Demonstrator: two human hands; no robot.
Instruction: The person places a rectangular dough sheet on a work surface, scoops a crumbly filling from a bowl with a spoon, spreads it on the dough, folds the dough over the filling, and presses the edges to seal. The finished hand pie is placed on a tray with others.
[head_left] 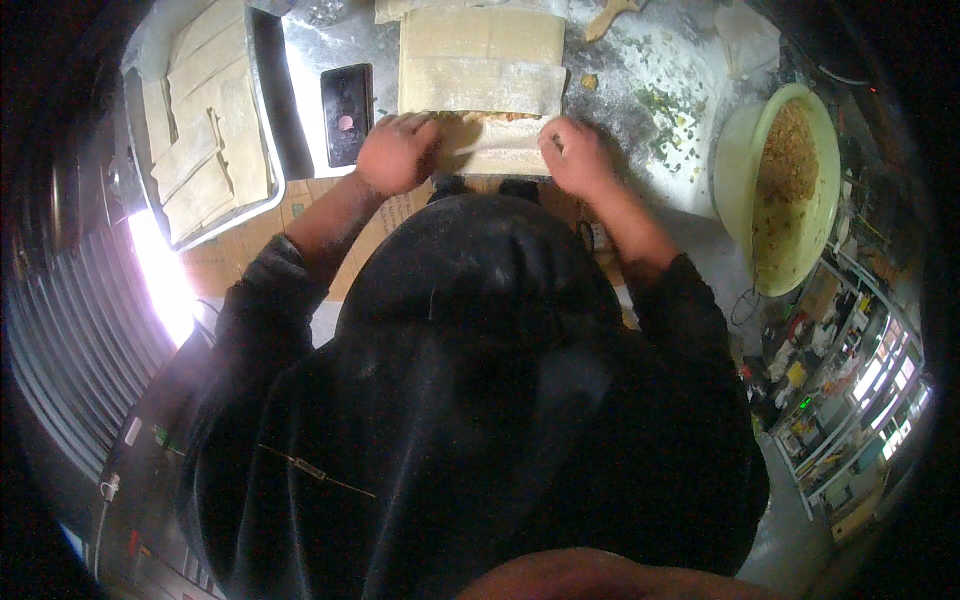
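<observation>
A pale, floured dough sheet (482, 45) lies on the table in front of me, with a strip of chunky filling (515, 117) across it. The near edge of the dough is lifted or folded along this strip. My left hand (400, 153) is closed at the left end of that edge, fingers curled over the dough. At the right end, my right hand (578, 158) pinches the dough between thumb and curled fingers. Part of the filling and both fingertips are hidden by the hands and dough.
Left stands a metal tray (275, 150) holding flat dough pieces (215, 130). A dark phone (346, 115) lies beside my left hand. Far right is a pale green bowl (735, 170) of filling. A wooden-handled tool (607, 18) and scattered green bits (668, 120) lie on the floury table.
</observation>
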